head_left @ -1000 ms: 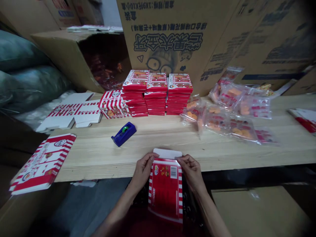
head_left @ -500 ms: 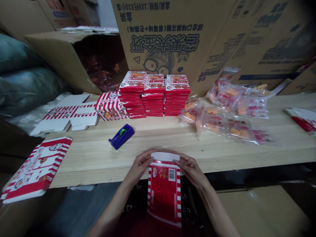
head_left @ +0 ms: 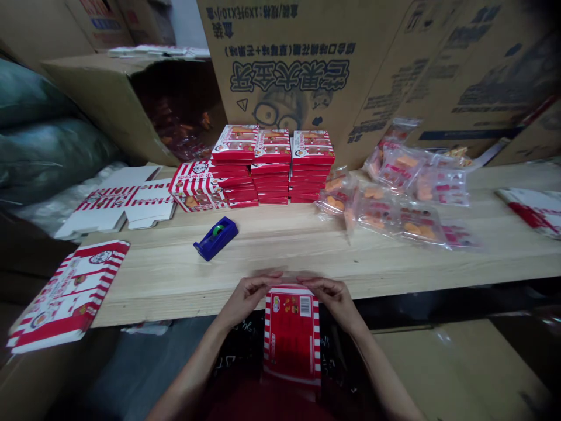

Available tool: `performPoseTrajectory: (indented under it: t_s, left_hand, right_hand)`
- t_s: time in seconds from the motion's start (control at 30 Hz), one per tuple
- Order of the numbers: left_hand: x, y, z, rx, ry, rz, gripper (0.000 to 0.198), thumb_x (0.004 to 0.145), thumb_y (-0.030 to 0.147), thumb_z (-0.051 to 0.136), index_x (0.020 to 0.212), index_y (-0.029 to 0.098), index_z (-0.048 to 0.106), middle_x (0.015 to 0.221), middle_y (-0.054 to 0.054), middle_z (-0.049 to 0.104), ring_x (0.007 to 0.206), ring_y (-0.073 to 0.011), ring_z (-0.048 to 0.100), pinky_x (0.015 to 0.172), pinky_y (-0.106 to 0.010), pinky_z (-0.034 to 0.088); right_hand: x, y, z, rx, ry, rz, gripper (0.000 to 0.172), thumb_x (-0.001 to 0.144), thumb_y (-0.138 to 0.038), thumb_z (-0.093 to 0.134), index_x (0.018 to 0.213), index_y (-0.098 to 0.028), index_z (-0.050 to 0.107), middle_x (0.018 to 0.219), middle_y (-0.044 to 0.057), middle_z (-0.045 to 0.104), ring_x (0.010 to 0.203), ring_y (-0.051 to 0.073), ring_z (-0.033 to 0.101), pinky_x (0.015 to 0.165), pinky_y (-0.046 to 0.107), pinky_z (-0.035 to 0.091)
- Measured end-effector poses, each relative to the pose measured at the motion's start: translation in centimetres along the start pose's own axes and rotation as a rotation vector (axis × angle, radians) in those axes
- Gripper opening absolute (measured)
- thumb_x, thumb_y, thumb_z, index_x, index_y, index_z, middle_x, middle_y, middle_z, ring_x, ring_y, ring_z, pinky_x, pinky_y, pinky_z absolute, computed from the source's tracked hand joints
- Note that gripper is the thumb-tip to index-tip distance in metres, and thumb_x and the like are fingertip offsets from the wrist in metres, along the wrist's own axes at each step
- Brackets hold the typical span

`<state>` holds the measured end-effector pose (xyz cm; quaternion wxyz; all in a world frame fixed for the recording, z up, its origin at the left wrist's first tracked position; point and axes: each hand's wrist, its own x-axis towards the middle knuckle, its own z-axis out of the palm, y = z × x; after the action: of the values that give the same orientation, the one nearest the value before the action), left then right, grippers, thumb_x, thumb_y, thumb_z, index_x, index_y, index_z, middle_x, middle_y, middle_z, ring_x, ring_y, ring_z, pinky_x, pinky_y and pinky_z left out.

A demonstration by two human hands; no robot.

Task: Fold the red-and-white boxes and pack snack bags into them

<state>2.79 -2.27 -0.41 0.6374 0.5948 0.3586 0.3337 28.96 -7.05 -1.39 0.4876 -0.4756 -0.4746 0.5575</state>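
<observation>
A red-and-white striped carton (head_left: 291, 339) lies against my body below the table edge, its barcode side facing up. My left hand (head_left: 249, 297) grips its upper left corner, fingers bent over the top edge. At the upper right corner, my right hand (head_left: 332, 299) holds the same end, thumb and fingers pressed on the edge. The white end flap is mostly folded out of sight between the hands. Beyond them on the table rests a blue tape dispenser (head_left: 216, 238) with a green core.
Stacked red-and-white cartons (head_left: 272, 169) stand at the back. Clear packets with orange pieces (head_left: 390, 210) lie to the right. Flat cartons (head_left: 72, 292) overlap the left table edge, with white unfolded ones (head_left: 118, 199) behind. Large cardboard boxes (head_left: 289, 64) form the rear wall.
Both hands have moved inward along the carton's top end. The white flap that stood up is now folded down, and only a thin strip shows.
</observation>
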Motion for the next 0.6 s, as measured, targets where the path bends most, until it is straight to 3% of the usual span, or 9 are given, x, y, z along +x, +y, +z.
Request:
performPoseTrajectory:
  t_s: [0.1, 0.27, 0.4, 0.6]
  left_hand:
    - [-0.7, 0.2, 0.2, 0.050, -0.029, -0.018, 0.031, 0.095, 0.042, 0.066, 0.117, 0.024, 0.079, 0.141, -0.012, 0.067, 0.137, -0.0307, 0.057, 0.116, -0.052, 0.042]
    - [0.2, 0.7, 0.7, 0.038, -0.060, -0.047, 0.028, 0.092, 0.043, 0.070, 0.108, 0.022, 0.081, 0.115, -0.012, 0.079, 0.105, -0.0277, 0.074, 0.095, -0.043, 0.057]
    - [1.6, 1.6, 0.6, 0.156, -0.066, 0.017, 0.033, 0.092, 0.041, 0.069, 0.119, 0.023, 0.078, 0.116, -0.011, 0.079, 0.098, -0.0248, 0.074, 0.082, -0.035, 0.059]
    - [2.6, 2.1, 0.5, 0.259, -0.042, 0.067, 0.032, 0.097, 0.041, 0.060, 0.111, 0.021, 0.081, 0.105, -0.010, 0.080, 0.094, -0.0256, 0.074, 0.085, -0.037, 0.057]
  right_hand:
    - [-1.0, -0.1, -0.8, -0.080, -0.095, 0.000, 0.030, 0.088, -0.052, 0.075, 0.108, -0.030, 0.082, 0.128, 0.007, 0.076, 0.132, 0.028, 0.063, 0.116, 0.049, 0.044]
    - [-0.1, -1.5, -1.8, -0.066, -0.161, 0.075, 0.026, 0.088, -0.048, 0.076, 0.098, -0.026, 0.084, 0.115, 0.007, 0.081, 0.110, 0.026, 0.074, 0.103, 0.045, 0.054]
    - [1.8, -2.1, -2.1, -0.057, -0.251, 0.131, 0.036, 0.081, -0.048, 0.082, 0.111, -0.027, 0.080, 0.120, 0.006, 0.079, 0.109, 0.026, 0.075, 0.101, 0.047, 0.056]
    - [2.8, -1.6, -1.8, -0.187, -0.132, 0.045, 0.031, 0.084, -0.048, 0.077, 0.105, -0.026, 0.083, 0.106, 0.005, 0.083, 0.096, 0.026, 0.078, 0.093, 0.046, 0.060]
